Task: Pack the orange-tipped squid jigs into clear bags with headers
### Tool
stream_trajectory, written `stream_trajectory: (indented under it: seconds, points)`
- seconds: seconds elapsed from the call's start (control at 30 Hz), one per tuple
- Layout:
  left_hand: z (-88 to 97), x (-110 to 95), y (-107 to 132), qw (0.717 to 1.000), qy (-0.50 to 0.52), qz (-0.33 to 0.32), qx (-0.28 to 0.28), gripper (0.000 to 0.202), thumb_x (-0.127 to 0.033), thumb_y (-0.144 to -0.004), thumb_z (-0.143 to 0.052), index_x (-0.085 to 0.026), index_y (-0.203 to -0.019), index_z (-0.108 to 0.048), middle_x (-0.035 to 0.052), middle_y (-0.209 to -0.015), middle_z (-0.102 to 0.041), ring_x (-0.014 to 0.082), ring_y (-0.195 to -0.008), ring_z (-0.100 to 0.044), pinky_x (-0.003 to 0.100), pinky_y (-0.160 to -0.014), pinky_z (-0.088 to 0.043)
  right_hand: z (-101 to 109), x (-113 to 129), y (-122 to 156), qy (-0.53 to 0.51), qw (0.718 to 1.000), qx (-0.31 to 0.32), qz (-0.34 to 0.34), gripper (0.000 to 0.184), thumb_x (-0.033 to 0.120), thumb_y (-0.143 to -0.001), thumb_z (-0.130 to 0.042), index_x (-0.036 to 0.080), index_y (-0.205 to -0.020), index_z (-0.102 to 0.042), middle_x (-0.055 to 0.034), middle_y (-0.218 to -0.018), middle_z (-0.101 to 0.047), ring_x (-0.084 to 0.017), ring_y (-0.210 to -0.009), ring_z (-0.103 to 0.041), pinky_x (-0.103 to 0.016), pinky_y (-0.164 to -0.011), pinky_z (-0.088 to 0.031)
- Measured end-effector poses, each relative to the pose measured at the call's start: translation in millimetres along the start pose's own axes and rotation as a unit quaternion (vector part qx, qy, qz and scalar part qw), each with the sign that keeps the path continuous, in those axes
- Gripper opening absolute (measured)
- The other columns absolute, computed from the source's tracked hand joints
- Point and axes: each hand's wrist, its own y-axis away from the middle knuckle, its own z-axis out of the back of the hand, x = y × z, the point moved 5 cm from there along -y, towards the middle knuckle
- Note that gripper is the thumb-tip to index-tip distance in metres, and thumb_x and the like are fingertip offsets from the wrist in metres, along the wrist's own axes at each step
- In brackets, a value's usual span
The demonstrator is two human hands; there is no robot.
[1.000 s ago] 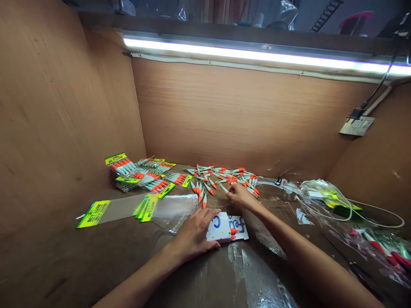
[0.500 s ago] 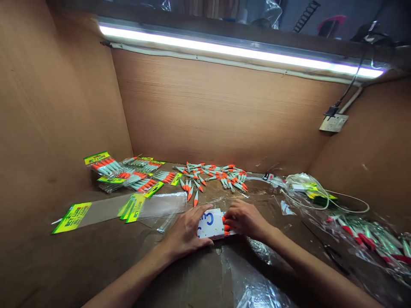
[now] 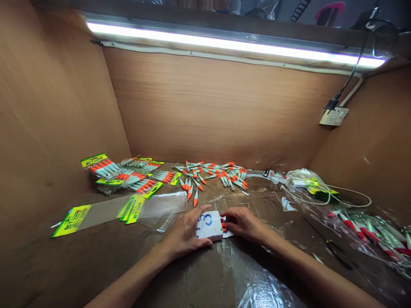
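Observation:
My left hand (image 3: 181, 231) is wrapped round the left side of a small white cardboard sleeve (image 3: 209, 231) with blue lettering, lying on the brown bench. Orange tips of fishing lures (image 3: 224, 225) show at the sleeve's right end. There my right hand (image 3: 245, 223) bends its thumb and fingers in against the lures; its fingertips are partly hidden. Behind the hands lies a loose pile of white and orange fishing lures (image 3: 221, 172). Flat clear bags with yellow header cards (image 3: 135, 208) are spread to the left of my left hand.
Filled lure packets (image 3: 128, 177) are heaped at the back left. On the right are a white cable (image 3: 349, 187), dark-handled pliers (image 3: 337, 252) and red-and-silver lures in plastic (image 3: 372, 231). A lit tube lamp (image 3: 234, 45) runs above the back panel.
Less of the orange tips shows at the sleeve's right end, and my right hand's fingers have shifted there. My left hand keeps its grip. The view has moved slightly.

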Motion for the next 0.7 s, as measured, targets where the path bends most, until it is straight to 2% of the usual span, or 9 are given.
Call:
stream_trajectory:
  seconds: [0.2, 0.37, 0.5, 0.6, 0.7]
  points:
    - [-0.2, 0.7, -0.1, 1.0, -0.004, -0.002, 0.008, 0.094, -0.04, -0.063, -0.087, -0.027, -0.143, -0.04, 0.0091, -0.136, -0.058, 0.0305, -0.117, -0.059, 0.042, -0.096, -0.049, 8.1, -3.1, 1.0, 0.002, 1.0, 0.018, 0.024, 0.028, 0.037, -0.094, -0.061, 0.023, -0.115, -0.072, -0.0054, -0.102, -0.074, -0.018, -0.088, -0.066, -0.026, -0.078, -0.044]
    - [0.5, 0.7, -0.1, 1.0, -0.004, 0.001, 0.013, 0.093, -0.043, -0.063, -0.087, -0.026, -0.143, -0.041, 0.0098, -0.131, -0.06, 0.0313, -0.111, -0.062, 0.042, -0.091, -0.05, -0.5, 3.6, 1.0, 0.006, 0.998, 0.039, 0.054, 0.022, 0.029, -0.092, -0.063, 0.021, -0.11, -0.071, -0.0034, -0.092, -0.072, -0.015, -0.077, -0.062, -0.024, -0.072, -0.043]
    - [0.8, 0.6, 0.1, 1.0, -0.001, -0.006, 0.014, 0.094, -0.043, -0.064, -0.087, -0.027, -0.144, -0.04, 0.0092, -0.131, -0.06, 0.0303, -0.111, -0.061, 0.04, -0.092, -0.05, 5.6, 2.0, 0.5, -0.007, 0.999, 0.002, 0.044, 0.021, 0.028, -0.09, -0.065, 0.021, -0.11, -0.068, -0.0025, -0.089, -0.068, -0.016, -0.08, -0.06, -0.026, -0.074, -0.044]
    - [0.2, 1.5, -0.1, 1.0, -0.001, -0.016, 0.011, 0.095, -0.044, -0.064, -0.086, -0.027, -0.145, -0.038, 0.0089, -0.133, -0.059, 0.0298, -0.113, -0.06, 0.04, -0.093, -0.049, 8.1, -0.8, -0.9, 0.03, 0.998, -0.04, 0.032, 0.019, 0.028, -0.091, -0.064, 0.023, -0.108, -0.071, -0.005, -0.093, -0.065, -0.019, -0.089, -0.058, -0.028, -0.079, -0.044]
    - [0.2, 1.2, -0.2, 1.0, -0.008, -0.02, 0.011, 0.095, -0.045, -0.065, -0.086, -0.027, -0.145, -0.038, 0.0096, -0.135, -0.058, 0.0302, -0.116, -0.059, 0.041, -0.095, -0.048, -0.2, 0.7, -1.8, 0.046, 0.998, -0.019, 0.048, 0.016, 0.028, -0.092, -0.062, 0.024, -0.098, -0.076, -0.0052, -0.091, -0.063, -0.018, -0.089, -0.057, -0.028, -0.078, -0.043]
